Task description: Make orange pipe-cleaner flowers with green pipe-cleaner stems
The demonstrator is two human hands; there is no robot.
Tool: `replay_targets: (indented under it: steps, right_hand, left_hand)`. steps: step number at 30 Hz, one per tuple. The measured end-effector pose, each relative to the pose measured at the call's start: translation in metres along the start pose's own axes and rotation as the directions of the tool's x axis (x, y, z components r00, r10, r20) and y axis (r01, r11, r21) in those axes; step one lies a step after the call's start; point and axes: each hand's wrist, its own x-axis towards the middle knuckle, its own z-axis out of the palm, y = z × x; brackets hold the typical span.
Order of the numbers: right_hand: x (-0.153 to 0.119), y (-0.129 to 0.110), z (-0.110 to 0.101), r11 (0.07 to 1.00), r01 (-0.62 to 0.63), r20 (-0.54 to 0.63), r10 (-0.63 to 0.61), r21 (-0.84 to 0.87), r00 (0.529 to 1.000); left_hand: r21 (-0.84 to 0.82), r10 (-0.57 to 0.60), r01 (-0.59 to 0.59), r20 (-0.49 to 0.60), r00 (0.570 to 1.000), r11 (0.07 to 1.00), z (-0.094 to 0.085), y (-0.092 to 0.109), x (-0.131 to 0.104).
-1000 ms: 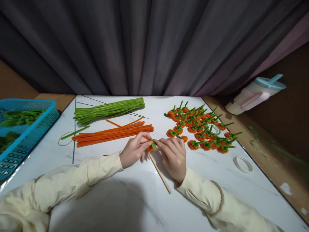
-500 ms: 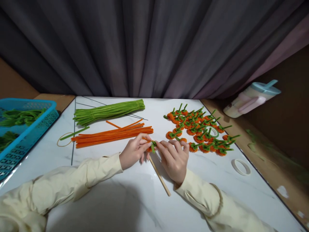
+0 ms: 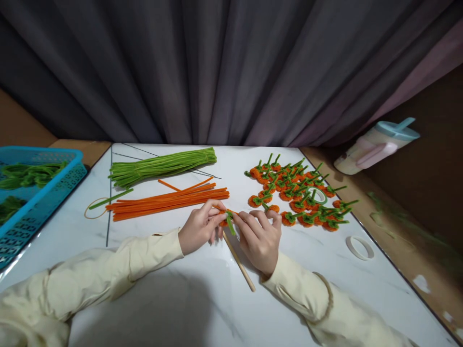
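My left hand [image 3: 202,226] pinches a small orange-and-green pipe-cleaner piece [image 3: 230,224] over the table. A short green end sticks down from it. The fingertips of my right hand [image 3: 261,236] are pressed together at the piece's right side, where a bit of orange shows; part of it is hidden by the fingers. Below the hands a wooden stick [image 3: 239,262] lies slanted, its upper end near my left fingers. Just beyond my left hand is a bundle of orange pipe cleaners [image 3: 162,204]. Finished orange-and-green pipe-cleaner pumpkins [image 3: 298,193] lie in a group past my right hand.
A bundle of green pipe cleaners [image 3: 162,167] lies at the back left. At far left stands a blue basket [image 3: 43,193] holding green pieces. White tape [image 3: 360,247] and a green tape roll [image 3: 318,195] are on the right. A tumbler [image 3: 376,147] stands beyond the table's right edge.
The green end on the held piece has swung down and slightly right. More orange shows between my hands. The rest shifts only slightly with the camera.
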Motion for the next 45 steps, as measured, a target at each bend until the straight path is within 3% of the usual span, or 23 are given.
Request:
replay_targets:
  steps: [12, 18, 28, 35, 45]
  right_hand:
    - [0.002, 0.0034, -0.0012, 0.986, 0.116, -0.015, -0.115, 0.119, 0.993]
    - [0.0002, 0.0049, 0.0009, 0.98, 0.108, -0.028, -0.104, 0.166, 0.994]
    - [-0.0022, 0.0033, 0.0022, 0.973, 0.01, -0.01, -0.008, 0.231, 1.0]
    - [-0.0012, -0.0002, 0.004, 0.908, -0.194, 0.012, 0.204, 0.372, 0.979]
    - [0.002, -0.0004, 0.0028, 0.819, -0.254, 0.071, 0.255, 0.515, 0.964]
  left_hand:
    - [0.072, 0.079, -0.079, 0.004, 0.997, 0.994, -0.0001, -0.0033, -0.0041]
    - [0.078, 0.088, -0.089, 0.025, 0.996, 0.993, -0.0004, -0.0029, -0.0044]
    - [0.058, 0.083, -0.084, 0.018, 0.996, 0.995, 0.0, -0.0024, -0.0039]
    - [0.072, 0.075, -0.075, 0.001, 0.997, 0.995, -0.0003, -0.0035, -0.0033]
    - [0.046, 0.066, -0.068, 0.039, 0.997, 0.997, -0.0007, -0.0016, -0.0039]
